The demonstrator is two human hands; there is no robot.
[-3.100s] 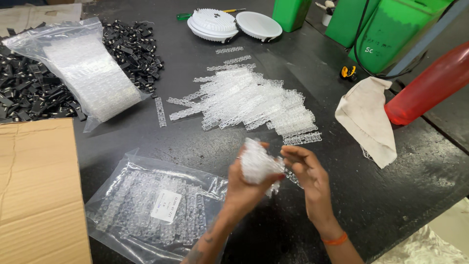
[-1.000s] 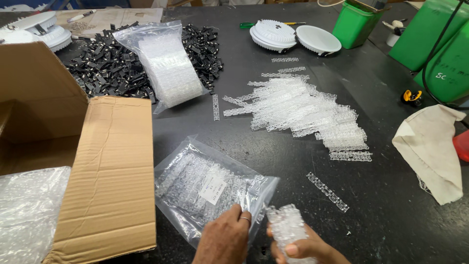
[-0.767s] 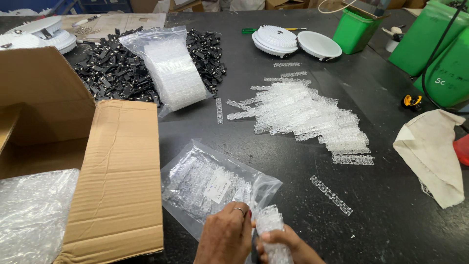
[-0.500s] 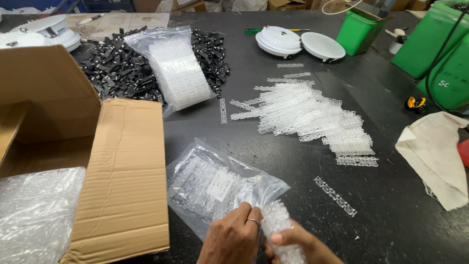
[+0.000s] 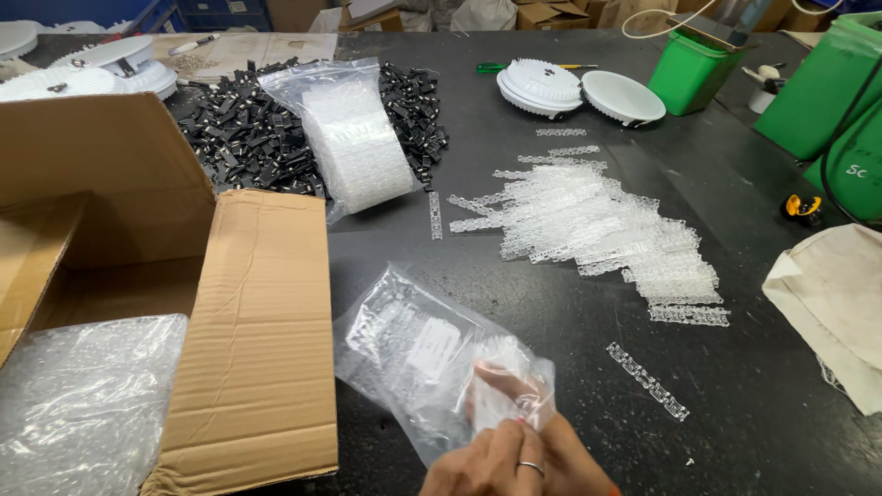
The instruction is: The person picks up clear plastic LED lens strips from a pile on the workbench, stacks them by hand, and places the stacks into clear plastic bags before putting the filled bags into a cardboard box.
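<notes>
The left hand [image 5: 491,459], a ring on one finger, pinches the near end of a clear bag [image 5: 432,354] of clear strips; its fingers [image 5: 510,439] are pressed together on the plastic. The right hand [image 5: 570,464] sits just beside it, partly behind the bag, seemingly gripping it too, though its fingers are mostly hidden. The bag slopes away up-left, a white rectangular label on its face. Left of the fingers lies an open cardboard box [image 5: 248,349] holding bubble wrap [image 5: 83,404]. Beyond them, on the black counter [image 5: 753,404], spreads a pile of loose strips [image 5: 597,220]; one strip [image 5: 648,381] lies to the right.
</notes>
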